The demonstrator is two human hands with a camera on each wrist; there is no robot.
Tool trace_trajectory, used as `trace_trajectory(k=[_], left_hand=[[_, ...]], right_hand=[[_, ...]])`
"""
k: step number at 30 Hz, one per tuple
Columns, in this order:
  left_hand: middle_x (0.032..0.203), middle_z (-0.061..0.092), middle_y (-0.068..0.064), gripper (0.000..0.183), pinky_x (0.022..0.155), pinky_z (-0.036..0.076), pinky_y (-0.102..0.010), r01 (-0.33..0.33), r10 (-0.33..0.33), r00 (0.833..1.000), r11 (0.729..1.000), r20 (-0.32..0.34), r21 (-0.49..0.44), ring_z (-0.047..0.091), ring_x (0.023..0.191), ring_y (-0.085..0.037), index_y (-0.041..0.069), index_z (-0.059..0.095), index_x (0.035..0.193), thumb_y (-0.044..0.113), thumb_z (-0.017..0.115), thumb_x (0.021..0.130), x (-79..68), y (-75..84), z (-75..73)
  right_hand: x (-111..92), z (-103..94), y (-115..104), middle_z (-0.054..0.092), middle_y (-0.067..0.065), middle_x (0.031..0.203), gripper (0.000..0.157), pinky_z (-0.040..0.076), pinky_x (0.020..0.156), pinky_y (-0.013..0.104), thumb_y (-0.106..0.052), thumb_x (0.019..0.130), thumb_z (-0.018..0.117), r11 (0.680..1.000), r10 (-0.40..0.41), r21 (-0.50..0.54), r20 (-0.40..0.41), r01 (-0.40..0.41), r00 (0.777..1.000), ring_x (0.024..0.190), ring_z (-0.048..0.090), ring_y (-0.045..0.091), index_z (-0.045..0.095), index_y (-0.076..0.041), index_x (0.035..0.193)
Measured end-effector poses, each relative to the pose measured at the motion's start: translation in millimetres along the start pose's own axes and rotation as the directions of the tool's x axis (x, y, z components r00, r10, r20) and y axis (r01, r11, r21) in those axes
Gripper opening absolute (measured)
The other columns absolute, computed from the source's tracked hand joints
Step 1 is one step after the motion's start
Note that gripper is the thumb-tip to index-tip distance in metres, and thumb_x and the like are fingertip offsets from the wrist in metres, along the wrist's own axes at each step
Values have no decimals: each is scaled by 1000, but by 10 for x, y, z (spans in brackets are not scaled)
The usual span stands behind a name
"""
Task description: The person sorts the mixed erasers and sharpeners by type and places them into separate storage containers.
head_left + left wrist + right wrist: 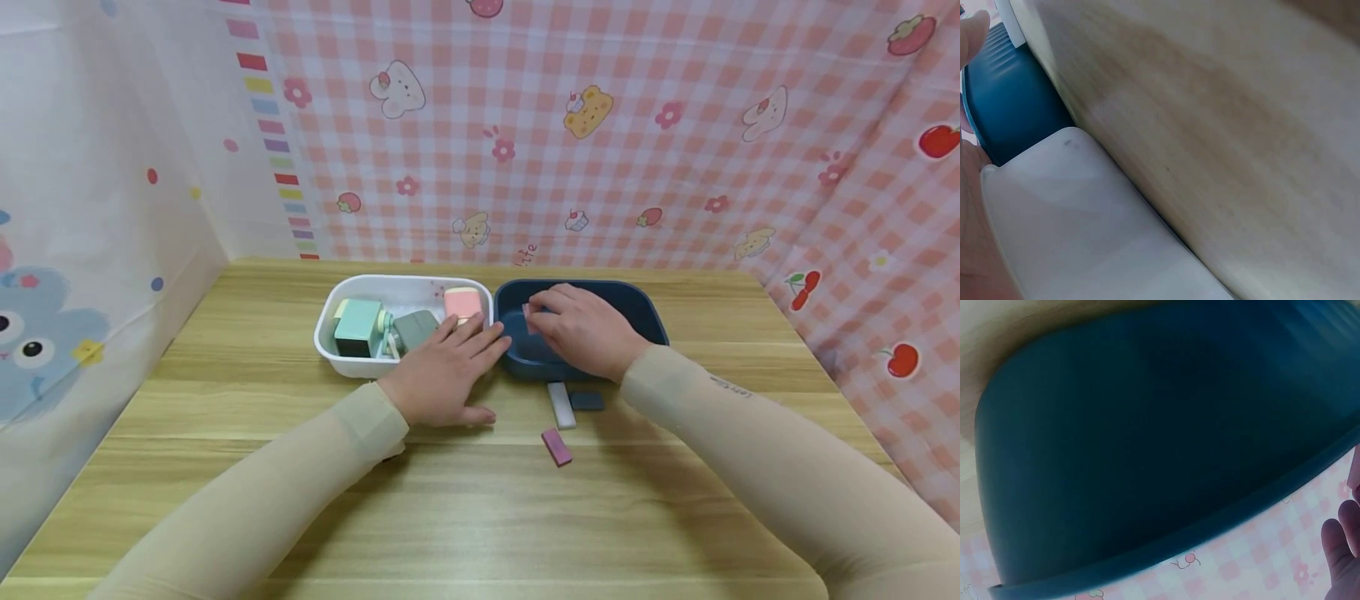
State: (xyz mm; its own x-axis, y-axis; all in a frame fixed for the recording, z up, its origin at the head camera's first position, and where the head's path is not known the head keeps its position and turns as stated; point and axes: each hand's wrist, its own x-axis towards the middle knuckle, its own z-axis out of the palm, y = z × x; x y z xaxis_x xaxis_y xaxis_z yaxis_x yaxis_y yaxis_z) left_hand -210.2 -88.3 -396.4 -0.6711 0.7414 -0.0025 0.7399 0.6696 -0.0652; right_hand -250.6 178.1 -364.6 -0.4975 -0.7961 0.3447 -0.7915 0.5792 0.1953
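The right hand (pixel 588 329), right of the frame's center, holds a pink piece (pixel 527 320) between thumb and fingertips. The pink piece is small, pale and flat-faced; the fingertips cover part of it, so its full outline cannot be determined. In the head view it appears within the left part of the opening of the navy bin (pixel 651 315). Contact with the floor of the bin cannot be confirmed.

The navy bin is rounded at the corners, with a smooth rim and ribbed outer wall areas. Immediately left of it stands the white bin (pixel 327 333), of similar rounded form. The left hand (pixel 447 379) lies over the near right end of the white bin, fingers extended and spread, gripping nothing.

Contents visible in the white bin: a mint-green block (pixel 362 321) with a black face, a grey-green piece (pixel 415 327) and a pink-and-cream block (pixel 462 303).

On the table (pixel 465 517), below the navy bin, lie a white bar (pixel 561 407), a dark grey block (pixel 587 402) just beside it, and a magenta bar (pixel 557 447) lower in the frame.
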Motion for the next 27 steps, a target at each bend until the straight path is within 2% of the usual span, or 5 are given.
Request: trace_trajectory(k=[14, 18, 27], left_hand=[[177, 22, -7, 106, 134, 12, -55, -2, 2, 1000, 1000, -13, -10, 11, 166, -33, 17, 23, 170, 76, 62, 91, 7, -8, 22], [177, 22, -7, 106, 134, 12, -55, 0, 0, 1000, 1000, -8, -12, 11, 166, -33, 17, 23, 170, 76, 62, 91, 5, -6, 17], [177, 21, -7, 105, 134, 11, -54, 2, -2, 1000, 1000, -7, -27, 11, 166, -33, 16, 23, 170, 74, 63, 91, 2, -2, 9]], right_hand=[[43, 16, -26, 74, 9, 123, 29, 59, 103, 38, -17, 93, 82, 1000, 6, -12, 24, -5, 1000, 114, 69, 25, 79, -7, 120], [65, -5, 2, 74, 9, 121, 23, 59, 102, 38, -16, 94, 81, 1000, 0, -10, 11, 0, 1000, 112, 69, 24, 80, -8, 116], [120, -44, 66, 74, 10, 122, 23, 58, 104, 42, -14, 93, 81, 1000, 15, 1, 47, -15, 999, 114, 70, 26, 80, -7, 116]])
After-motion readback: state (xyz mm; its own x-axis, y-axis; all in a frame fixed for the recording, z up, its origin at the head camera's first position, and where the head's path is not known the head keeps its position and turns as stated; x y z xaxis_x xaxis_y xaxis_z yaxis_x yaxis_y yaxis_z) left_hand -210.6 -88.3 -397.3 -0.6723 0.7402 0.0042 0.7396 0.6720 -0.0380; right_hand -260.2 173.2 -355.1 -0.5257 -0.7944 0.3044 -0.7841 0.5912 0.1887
